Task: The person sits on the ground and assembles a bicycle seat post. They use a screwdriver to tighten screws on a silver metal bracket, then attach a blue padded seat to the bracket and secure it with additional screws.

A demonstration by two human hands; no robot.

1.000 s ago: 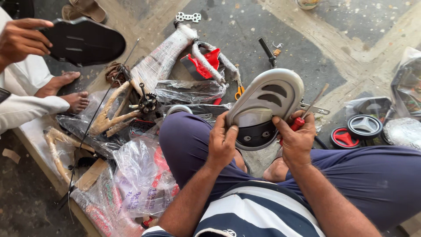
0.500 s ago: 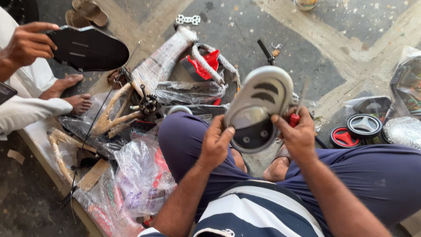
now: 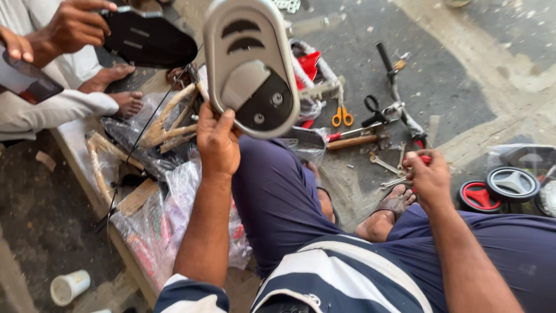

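Observation:
My left hand (image 3: 217,142) grips the lower edge of a grey oval plastic seat panel (image 3: 249,58) with a dark underside patch and two screws, holding it up in front of me. My right hand (image 3: 430,178) is off the panel, down by my right knee, closed around a red-handled tool (image 3: 424,157) near loose spanners (image 3: 387,165) on the ground. I sit on the floor in dark blue trousers and a striped shirt.
Another person at upper left holds a black panel (image 3: 147,37) in one hand (image 3: 72,24) and a phone (image 3: 23,81). Orange scissors (image 3: 341,116), a wooden-handled hammer (image 3: 353,141), toy wheels (image 3: 512,184), plastic-wrapped parts (image 3: 174,203) and a white cup (image 3: 68,286) lie around.
My right hand let go of the grey panel and dropped to the tools by my knee. My left hand raised the panel upright, closer to the camera.

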